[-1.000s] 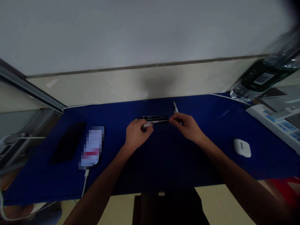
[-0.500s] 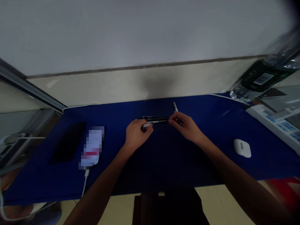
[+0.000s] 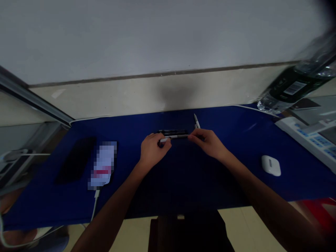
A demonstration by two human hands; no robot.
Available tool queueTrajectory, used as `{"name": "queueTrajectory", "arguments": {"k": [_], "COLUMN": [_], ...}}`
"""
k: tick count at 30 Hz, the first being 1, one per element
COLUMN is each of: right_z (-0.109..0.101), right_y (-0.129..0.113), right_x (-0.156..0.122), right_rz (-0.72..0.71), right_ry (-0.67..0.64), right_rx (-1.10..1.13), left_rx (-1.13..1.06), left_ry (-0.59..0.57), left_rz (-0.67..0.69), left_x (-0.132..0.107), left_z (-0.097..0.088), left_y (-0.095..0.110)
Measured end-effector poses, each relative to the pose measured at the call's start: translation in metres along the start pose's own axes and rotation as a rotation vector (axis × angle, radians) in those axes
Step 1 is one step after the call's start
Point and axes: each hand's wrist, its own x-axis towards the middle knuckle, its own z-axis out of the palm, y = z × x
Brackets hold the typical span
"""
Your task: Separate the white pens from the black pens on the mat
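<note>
My left hand [image 3: 154, 148] is closed round the white barrel of a pen [image 3: 173, 137], which lies level and points to the right. The pen has a dark grip section and a thin pale tip. At that tip, the thumb and forefinger of my right hand [image 3: 206, 140] are pinched together; whatever small part sits between them is hidden. Dark pens [image 3: 172, 132] lie side by side just behind the held pen. Beyond my right knuckles a white pen-like piece [image 3: 196, 120] with a grey end rests on the blue desk mat [image 3: 183, 175], its near end covered by the hand.
On the left lie a lit phone [image 3: 103, 164] with a white cable [image 3: 95, 206] and a dark flat object [image 3: 76, 161]. A white earbud case [image 3: 271, 165] is at the right. Further right are a power strip [image 3: 309, 140] and a large bottle [image 3: 291, 84]. A wall [image 3: 131, 94] backs the desk.
My right hand has shifted slightly down and left, its fingertips now meeting the pen's tip. More of the white piece behind it shows. My left hand stays almost still.
</note>
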Motion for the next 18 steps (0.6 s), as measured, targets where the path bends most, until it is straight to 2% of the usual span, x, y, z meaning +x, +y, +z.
{"name": "queueTrajectory", "arguments": {"k": [7,12,18], "right_z": [0.0023,0.0014,-0.0001], "right_y": [0.0075,0.0070,0.0047], "right_x": [0.0023,0.0025,0.0010], "right_rz": [0.010,-0.015,0.022], "right_ry": [0.037,0.058,0.018], "right_rx": [0.068,0.029,-0.002], "left_rx": [-0.007,-0.013,-0.020], "left_ry": [0.004,0.009,-0.017], "left_rz": [-0.008,-0.036,-0.043], "left_x": [0.0001,0.0001,0.0001], "left_z": [0.0004,0.0002,-0.0002], "left_y": [-0.0010,-0.0018,-0.0007]}}
